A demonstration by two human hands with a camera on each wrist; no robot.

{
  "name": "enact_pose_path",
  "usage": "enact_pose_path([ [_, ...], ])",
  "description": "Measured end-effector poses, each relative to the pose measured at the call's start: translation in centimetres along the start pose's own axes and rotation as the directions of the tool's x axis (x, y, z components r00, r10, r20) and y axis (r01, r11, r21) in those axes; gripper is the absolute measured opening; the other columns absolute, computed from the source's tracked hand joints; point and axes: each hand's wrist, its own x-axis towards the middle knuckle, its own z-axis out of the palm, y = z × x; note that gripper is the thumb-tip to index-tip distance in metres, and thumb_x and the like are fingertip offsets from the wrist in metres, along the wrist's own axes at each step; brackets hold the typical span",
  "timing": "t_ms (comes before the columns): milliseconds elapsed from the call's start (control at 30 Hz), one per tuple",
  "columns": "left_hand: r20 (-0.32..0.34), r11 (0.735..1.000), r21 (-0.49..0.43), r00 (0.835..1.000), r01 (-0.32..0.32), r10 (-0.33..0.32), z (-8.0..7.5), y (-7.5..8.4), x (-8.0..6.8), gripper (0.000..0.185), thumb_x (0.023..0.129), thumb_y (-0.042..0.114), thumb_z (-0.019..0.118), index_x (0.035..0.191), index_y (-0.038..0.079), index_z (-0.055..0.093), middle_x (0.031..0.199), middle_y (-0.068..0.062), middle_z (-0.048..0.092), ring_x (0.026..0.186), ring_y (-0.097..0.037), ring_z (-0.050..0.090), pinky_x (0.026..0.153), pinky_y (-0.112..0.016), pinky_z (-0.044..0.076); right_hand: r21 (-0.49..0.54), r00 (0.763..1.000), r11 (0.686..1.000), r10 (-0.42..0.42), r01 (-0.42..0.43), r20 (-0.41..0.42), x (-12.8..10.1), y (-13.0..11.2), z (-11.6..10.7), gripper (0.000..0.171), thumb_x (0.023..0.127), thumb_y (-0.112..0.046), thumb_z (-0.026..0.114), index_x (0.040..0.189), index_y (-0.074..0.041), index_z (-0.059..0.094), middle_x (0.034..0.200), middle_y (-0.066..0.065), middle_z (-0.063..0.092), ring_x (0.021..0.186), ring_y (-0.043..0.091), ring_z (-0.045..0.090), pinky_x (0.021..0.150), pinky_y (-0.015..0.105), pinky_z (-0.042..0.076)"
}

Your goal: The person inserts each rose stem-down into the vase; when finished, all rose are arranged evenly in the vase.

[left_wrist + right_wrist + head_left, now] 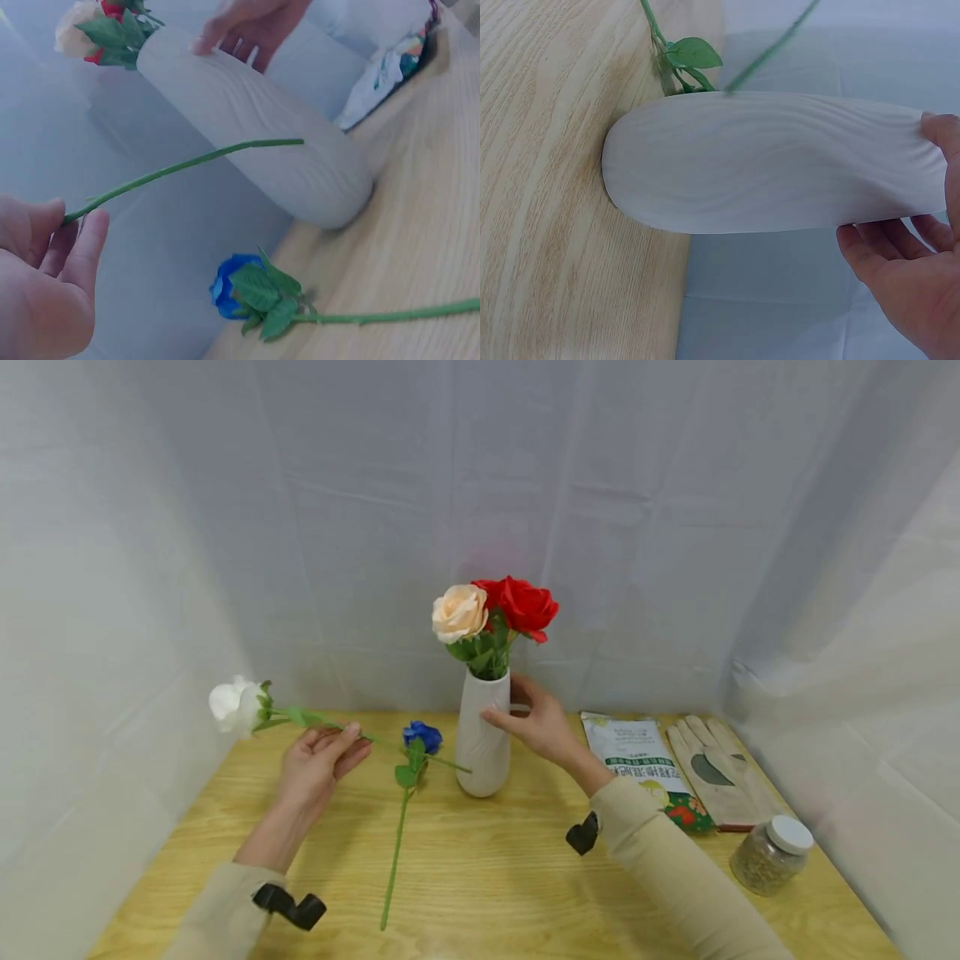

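My left hand pinches the green stem of a white artificial flower between thumb and fingers. Its bloom points left, and the bare stem reaches toward the vase, overlapping it in the left wrist view. My right hand holds the upper side of the white vase, thumb in front and fingers around the back. Upright on the table, the vase carries a cream rose and red roses. A blue rose lies left of the vase, its stem running toward the front edge.
On the right of the wooden table lie a printed packet and pale work gloves. A clear jar with a white lid stands in front of them. White sheeting surrounds the back and sides.
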Motion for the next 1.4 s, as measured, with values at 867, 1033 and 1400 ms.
enact_pose_path([
  [867, -0.191, 0.841, -0.332, 0.903, -0.428, 0.384, 8.8, 6.4, 0.2, 0.019, 0.095, 0.014, 0.074, 0.109, 0.005, 0.064, 0.087, -0.009, 0.067, 0.081, -0.022, 0.074, 0.079, -0.031, 0.066, 0.005, 1.000, 1.000, 0.007, -0.007, -0.010, -0.2, 0.0, 0.1, 0.064, 0.098, -0.025, 0.078, 0.153, -0.008, 0.050, 0.139, 0.016, 0.065, 0.129, 0.031, 0.063, 0.108, 0.049, 0.056],
  [1033, -0.177, 0.825, -0.280, 0.871, -0.491, 0.458, 10.4, 6.2, 0.6, 0.016, 0.096, 0.013, 0.073, 0.108, 0.004, 0.066, 0.087, -0.008, 0.068, 0.079, -0.021, 0.074, 0.075, -0.031, 0.066, -0.004, 1.000, 1.000, 0.012, -0.012, -0.006, -0.2, -0.1, 0.1, 0.065, 0.098, -0.026, 0.078, 0.154, -0.009, 0.049, 0.141, 0.015, 0.064, 0.130, 0.031, 0.063, 0.107, 0.047, 0.057],
  [1400, -0.118, 0.790, -0.080, 0.793, -0.608, 0.598, 13.0, 4.8, 1.7, 0.008, 0.100, 0.002, 0.069, 0.101, 0.010, 0.071, 0.085, -0.005, 0.073, 0.077, -0.016, 0.074, 0.073, -0.031, 0.066, 0.009, 1.000, 1.000, 0.001, -0.001, -0.006, -0.1, 0.0, 0.1, 0.065, 0.098, -0.023, 0.077, 0.154, -0.006, 0.049, 0.141, 0.018, 0.064, 0.130, 0.034, 0.062, 0.108, 0.049, 0.056],
])
